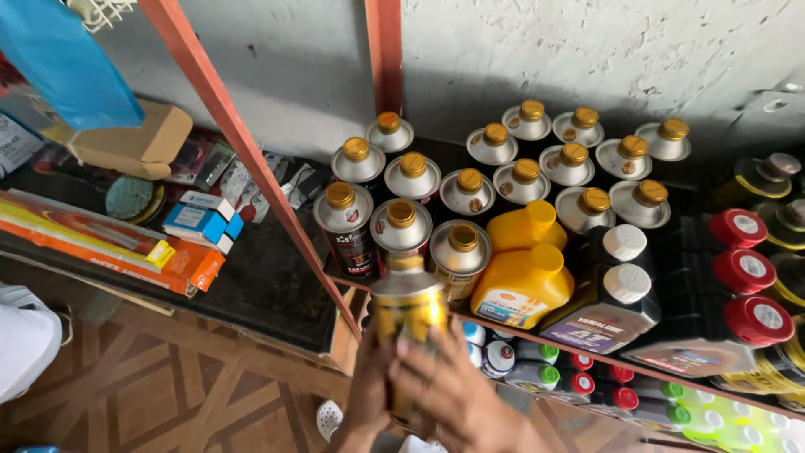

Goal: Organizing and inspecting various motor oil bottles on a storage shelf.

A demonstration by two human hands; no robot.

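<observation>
Shop, metal shelves (251,159) stocked with rows of gold-capped cans (470,193), oil bottles (520,281)

You hold a gold metal can (408,315) upright in front of the shelf edge, its silvery domed top and gold cap blurred, its lower body wrapped by both your hands.

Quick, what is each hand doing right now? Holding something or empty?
Left hand: closed around the gold tin can, holding it from the left.
Right hand: closed on the same gold tin can, fingers across its front.
</observation>
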